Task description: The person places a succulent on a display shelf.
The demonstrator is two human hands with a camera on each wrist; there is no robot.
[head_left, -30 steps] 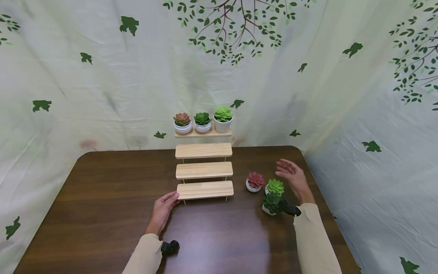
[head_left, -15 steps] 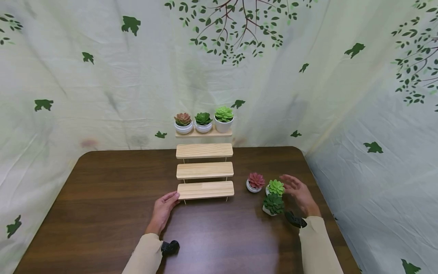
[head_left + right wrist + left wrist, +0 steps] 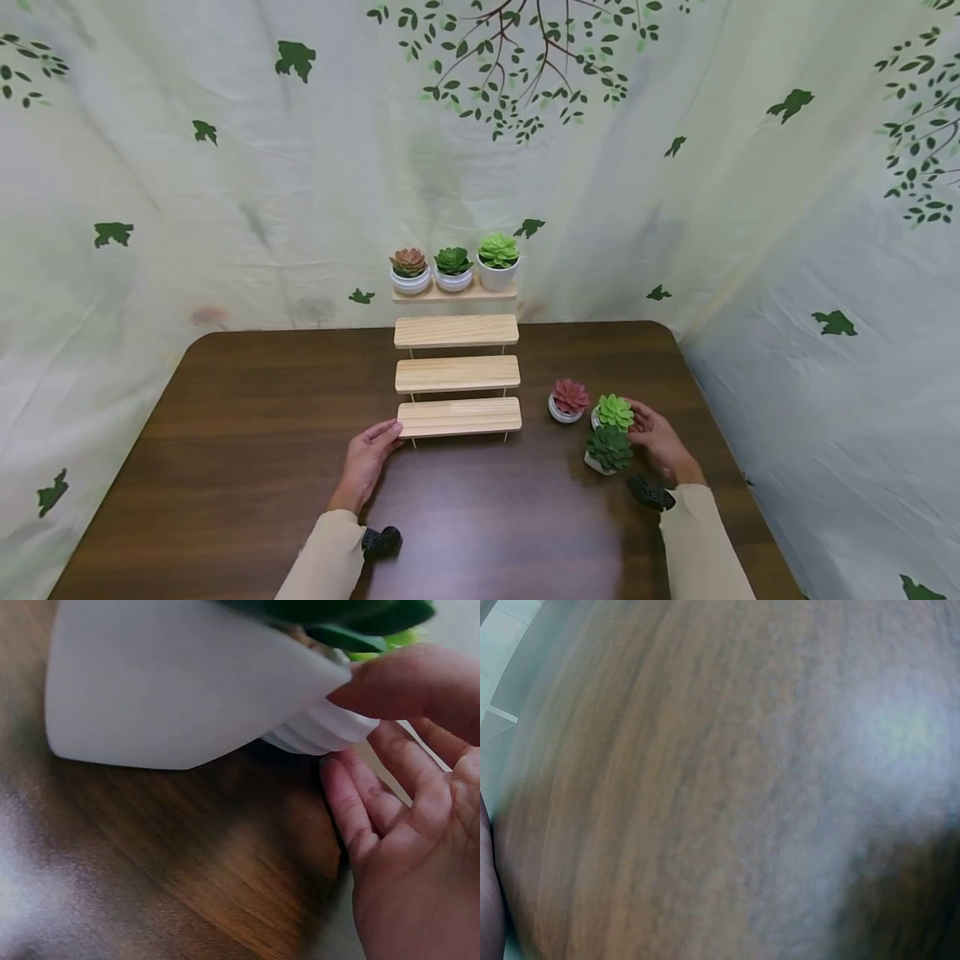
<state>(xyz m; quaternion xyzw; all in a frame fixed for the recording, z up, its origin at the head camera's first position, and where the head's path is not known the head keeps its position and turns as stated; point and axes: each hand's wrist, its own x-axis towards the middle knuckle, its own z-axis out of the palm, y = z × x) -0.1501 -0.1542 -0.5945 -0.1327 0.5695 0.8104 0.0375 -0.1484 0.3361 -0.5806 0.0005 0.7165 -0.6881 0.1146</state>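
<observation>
At the left end of the lowest step of a wooden tiered shelf (image 3: 459,418), my left hand (image 3: 367,458) pinches the board's edge. My right hand (image 3: 660,442) is at the right side of a light green potted succulent (image 3: 615,411), thumb and fingers around its ribbed white pot (image 3: 322,727) in the right wrist view. Just in front stands a dark green succulent (image 3: 609,448) in an angular white pot (image 3: 165,690), partly hiding the ribbed one. A red succulent (image 3: 570,397) in a white pot sits to their left. The left wrist view shows mostly tabletop and a sliver of hand.
Three potted succulents line the shelf's top tier: a brownish one (image 3: 409,265), a dark green one (image 3: 453,265) and a bright green one (image 3: 498,254). The shelf stands at the back of a dark wooden table (image 3: 262,417). Leaf-printed cloth (image 3: 337,167) hangs behind and at the right.
My right hand has come down from above and right of the light green succulent to its pot. The left hand stays at the shelf's lowest step. The head view has shifted slightly.
</observation>
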